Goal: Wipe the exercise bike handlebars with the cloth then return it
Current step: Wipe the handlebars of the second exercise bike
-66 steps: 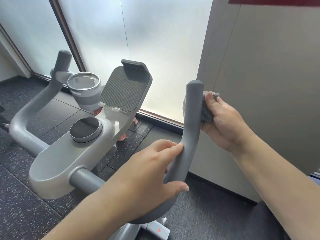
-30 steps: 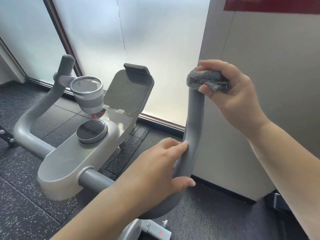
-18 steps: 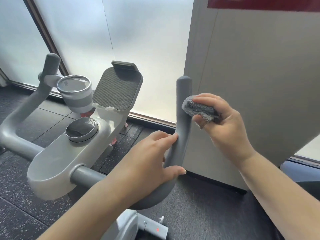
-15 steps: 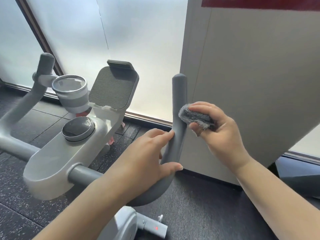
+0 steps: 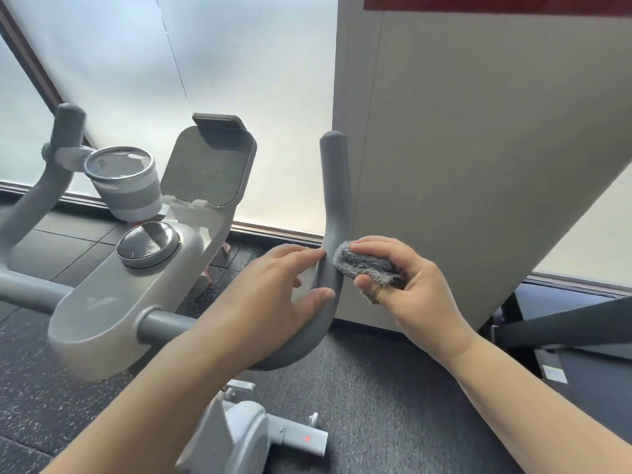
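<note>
The head view shows two bare hands at the right-hand horn of an exercise bike's handlebars. The right handlebar grip (image 5: 337,186), one dark grey padded tube, rises upright and curves at its foot toward the centre console (image 5: 113,302). The left hand (image 5: 273,295) wraps the bend of that grip, its fingers lying over the top and its thumb pressed against the near side. The right hand (image 5: 407,285) pinches one bunched grey fluffy cloth (image 5: 362,265) between curled fingers above and thumb below, and the cloth's end touches the right side of the grip just above the left hand's fingers. A second horn, the left handlebar grip (image 5: 68,128), stands well apart at the far left. On the console sit one round dial (image 5: 147,244), one ringed cup holder (image 5: 123,183) behind it, and one tilted tablet holder (image 5: 208,165) with a mesh face. Below lies the bike's frame (image 5: 246,436), with one small red light showing. A beige partition panel (image 5: 478,148) stands just behind the right grip, frosted windows (image 5: 205,56) behind the bike, and dark speckled rubber flooring (image 5: 376,388) underneath.
</note>
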{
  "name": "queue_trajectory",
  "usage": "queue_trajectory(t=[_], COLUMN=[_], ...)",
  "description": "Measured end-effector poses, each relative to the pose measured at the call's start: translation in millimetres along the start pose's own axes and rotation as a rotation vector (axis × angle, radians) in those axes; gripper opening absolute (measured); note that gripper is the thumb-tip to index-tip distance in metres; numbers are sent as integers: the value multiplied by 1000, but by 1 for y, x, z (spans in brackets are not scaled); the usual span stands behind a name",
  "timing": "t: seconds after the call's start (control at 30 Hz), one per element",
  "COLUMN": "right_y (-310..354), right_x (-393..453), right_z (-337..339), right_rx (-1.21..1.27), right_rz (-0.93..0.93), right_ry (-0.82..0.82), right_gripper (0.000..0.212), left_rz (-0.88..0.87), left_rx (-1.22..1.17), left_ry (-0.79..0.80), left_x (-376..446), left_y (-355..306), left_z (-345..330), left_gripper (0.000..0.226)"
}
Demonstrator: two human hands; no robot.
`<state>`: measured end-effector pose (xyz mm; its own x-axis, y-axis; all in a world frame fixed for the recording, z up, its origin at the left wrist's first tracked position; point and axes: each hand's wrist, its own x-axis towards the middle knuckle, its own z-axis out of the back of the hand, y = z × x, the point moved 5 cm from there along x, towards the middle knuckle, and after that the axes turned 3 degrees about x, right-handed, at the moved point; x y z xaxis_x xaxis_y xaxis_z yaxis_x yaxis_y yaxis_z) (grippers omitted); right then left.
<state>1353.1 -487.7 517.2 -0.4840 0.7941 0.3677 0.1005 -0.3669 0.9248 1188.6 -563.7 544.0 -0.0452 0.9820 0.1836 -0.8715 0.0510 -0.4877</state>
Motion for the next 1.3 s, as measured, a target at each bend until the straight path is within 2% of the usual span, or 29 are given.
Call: queue_trajectory(t=[0.13,0.23,0.4,0.5,0.6,0.87,1.1,1.3], right_y=[2,4,0,-3,-4,-10,-36,-50], right_x=[-13,-24,-48,-64,-82,-123,-170,-217], right_z=[-4,-5,-11,-8,-3,26,54,60], right_rx=[57,110,44,-32,-162,-394,-539,-709], right_rz=[-77,-105,-134,-177,-200,-283,-416,-488], right_ry=[-18,-100,-271,-385,-431,-392,-275,-188], right_gripper=[33,25,19,17,20,24,25,24], left_rz=[-5,-47,-116,-137,-187,-268,-73,0], left_rx=[-14,-15,-39,-21,22,102,342,487], left_ry=[-5,-62,-187,-217,-228,-144,101,258], left_x=[-11,-18,-29,-40,-54,-98,-128,-161], left_y=[2,2,-2,-6,-18,-63,-64,-53], left_z=[5,13,25,22,15,-26,-113,-182], left_gripper=[44,36,26,21,17,23,45,62])
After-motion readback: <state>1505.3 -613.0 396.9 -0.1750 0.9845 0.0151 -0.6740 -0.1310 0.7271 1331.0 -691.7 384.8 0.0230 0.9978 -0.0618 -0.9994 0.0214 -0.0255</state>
